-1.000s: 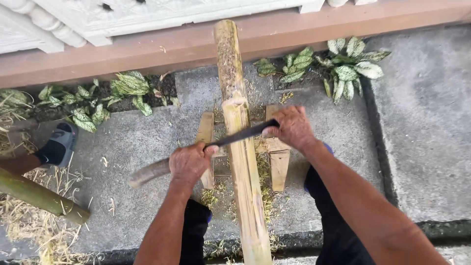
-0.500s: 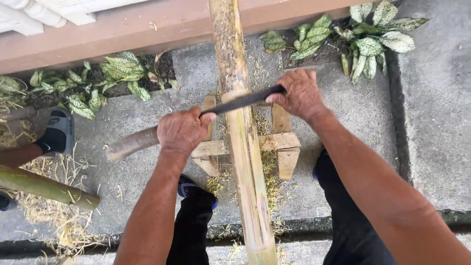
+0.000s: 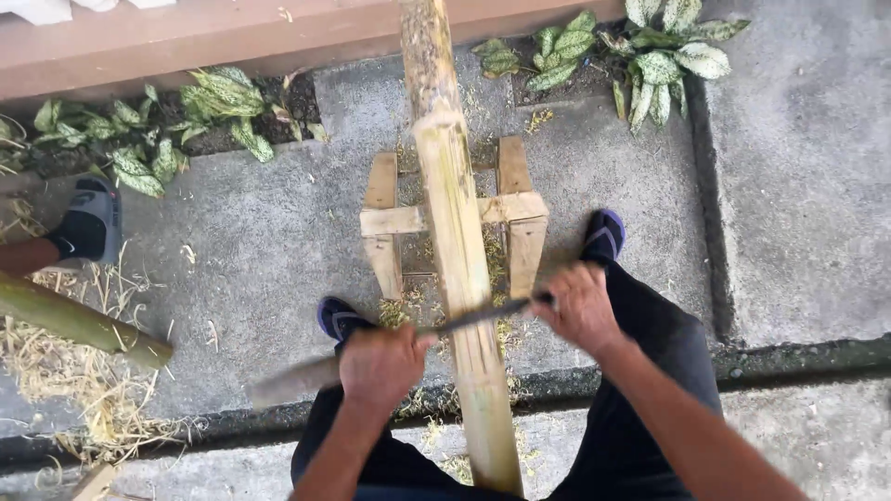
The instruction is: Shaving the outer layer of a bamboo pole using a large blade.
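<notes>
Grey concrete floor (image 3: pixel 260 241), leafy plants (image 3: pixel 186 121) along brown wall base (image 3: pixel 186 42), straw shavings (image 3: pixel 56 371) left, daylight

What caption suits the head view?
Both hands, left hand and right hand, grip a long blade across a bamboo pole.

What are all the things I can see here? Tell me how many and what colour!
pole: 1, pale yellow bamboo, lying along the stand, running up the middle
blade: 1, dark, long, laid across the pole
stand: 1, light wood, under the pole on the concrete
plants: several, green and white spotted leaves, along the top by the brown wall
second pole: 1, greenish, at the left edge
shavings: many, straw yellow, lower left
other person's foot: 1, in a grey sandal, left
left hand: 1, gripping the blade
right hand: 1, gripping the blade's other end
</notes>
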